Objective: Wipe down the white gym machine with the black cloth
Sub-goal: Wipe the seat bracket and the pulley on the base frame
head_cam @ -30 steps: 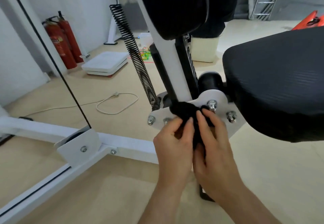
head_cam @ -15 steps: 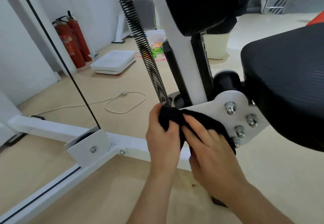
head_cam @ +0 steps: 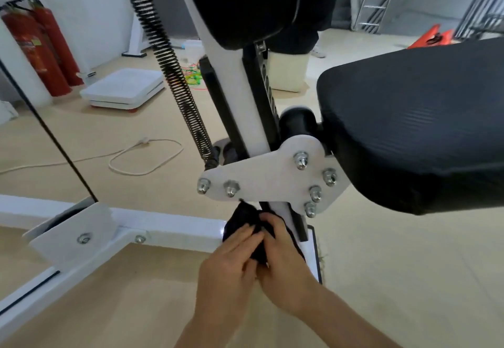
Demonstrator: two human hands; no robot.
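Low at centre frame, the left hand (head_cam: 229, 263) and right hand (head_cam: 286, 268) are both clamping their grip on the black cloth (head_cam: 241, 221), bunching it against the white gym machine (head_cam: 231, 88) just below its bolted plate (head_cam: 267, 178), where wrapping round and pressing firmly seems wisest.

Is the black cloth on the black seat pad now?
No, the left hand and right hand hold the black cloth below the bolted plate.
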